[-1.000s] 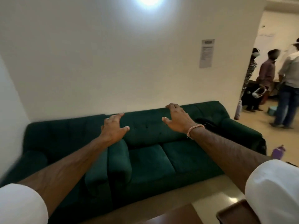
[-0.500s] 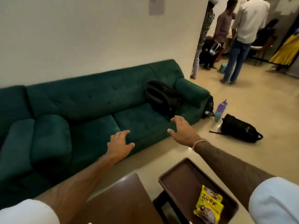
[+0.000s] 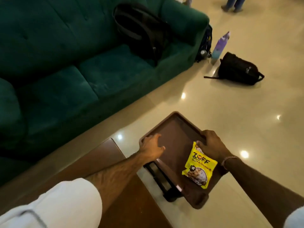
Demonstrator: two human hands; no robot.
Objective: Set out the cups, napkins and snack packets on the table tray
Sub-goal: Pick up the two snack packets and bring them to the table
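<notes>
A brown tray [image 3: 176, 129] sits on a black folding stand, low over the floor. On its near right part lies a yellow snack packet [image 3: 199, 168]. My left hand [image 3: 151, 146] holds the tray's left corner, thumb inside the tray and index finger along the rim. My right hand [image 3: 211, 143] grips the right rim, fingers curled over the edge, and its thumb touches the packet's top. No cups or napkins are in view.
A brown wooden table [image 3: 118, 191] stands just left of the tray. Behind is a green sofa [image 3: 69, 63] with a black backpack [image 3: 141, 30] on it. Another black backpack [image 3: 238, 71] and a purple bottle [image 3: 219, 46] are on the floor. A person's legs [image 3: 232, 2] stand far right.
My view has dropped from the wall and sofa to the tray. Both hands came down from mid-air and took hold of the tray's edges.
</notes>
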